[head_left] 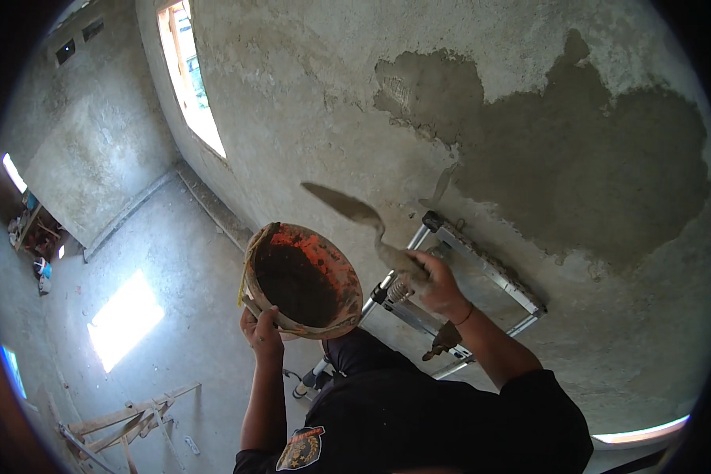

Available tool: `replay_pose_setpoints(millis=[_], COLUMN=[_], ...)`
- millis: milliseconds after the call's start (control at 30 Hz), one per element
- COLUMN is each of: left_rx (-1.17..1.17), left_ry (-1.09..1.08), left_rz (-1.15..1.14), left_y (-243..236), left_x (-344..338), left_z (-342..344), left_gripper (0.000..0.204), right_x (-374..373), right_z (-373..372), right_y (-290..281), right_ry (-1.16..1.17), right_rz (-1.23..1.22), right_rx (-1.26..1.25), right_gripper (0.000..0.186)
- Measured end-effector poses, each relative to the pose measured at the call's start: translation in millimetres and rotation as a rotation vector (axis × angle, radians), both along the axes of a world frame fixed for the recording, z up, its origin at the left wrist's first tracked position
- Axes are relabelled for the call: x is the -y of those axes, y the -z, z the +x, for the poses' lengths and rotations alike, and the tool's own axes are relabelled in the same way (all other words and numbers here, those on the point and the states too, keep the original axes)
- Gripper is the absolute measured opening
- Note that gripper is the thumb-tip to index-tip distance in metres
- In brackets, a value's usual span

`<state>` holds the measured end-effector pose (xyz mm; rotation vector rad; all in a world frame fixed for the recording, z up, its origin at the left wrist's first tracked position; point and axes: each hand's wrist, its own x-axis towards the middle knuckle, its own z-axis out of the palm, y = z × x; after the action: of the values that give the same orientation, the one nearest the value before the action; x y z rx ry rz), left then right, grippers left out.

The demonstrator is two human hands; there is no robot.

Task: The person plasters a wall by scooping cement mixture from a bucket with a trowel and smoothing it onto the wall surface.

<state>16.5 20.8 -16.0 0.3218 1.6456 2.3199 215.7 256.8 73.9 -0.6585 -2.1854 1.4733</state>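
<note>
Left hand point(265, 332), just below centre: fingers gripping the rim of a tilted bucket point(344, 276), orange inside, centre-left of frame, dark mortar point(296, 288) within. Right hand point(438, 291), right of centre: closed round the handle of a trowel point(344, 205), blade pointing upper left. Damp patch point(577, 166) on wall, upper right. Sleeve badge point(301, 449), bottom edge: orange lettering over emblem, too small to read.
</note>
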Motion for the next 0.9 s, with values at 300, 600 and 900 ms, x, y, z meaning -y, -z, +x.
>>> replay_pose_setpoints(millis=[300,600,900], left_rx=[-0.004,0.016,0.021], left_ry=[-0.008,-0.108,-0.128], left_rz=[-0.071,-0.071,-0.092], left_y=[14.5,21.4,27.0], left_x=[3.0,9.3,14.2], left_z=[-0.6,-0.2,-2.4], left_gripper=[0.018,0.012,0.009], right_x=[-56.8,-87.2,-111.5], right_z=[-30.4,-36.6,-13.8], right_y=[-117.7,-194.4,-255.9], right_ry=[0.181,0.123,-0.126], right_rz=[-0.013,-0.282,-0.68], right_rx=[-0.063,-0.125,-0.348], right_gripper=[0.035,0.037,0.041])
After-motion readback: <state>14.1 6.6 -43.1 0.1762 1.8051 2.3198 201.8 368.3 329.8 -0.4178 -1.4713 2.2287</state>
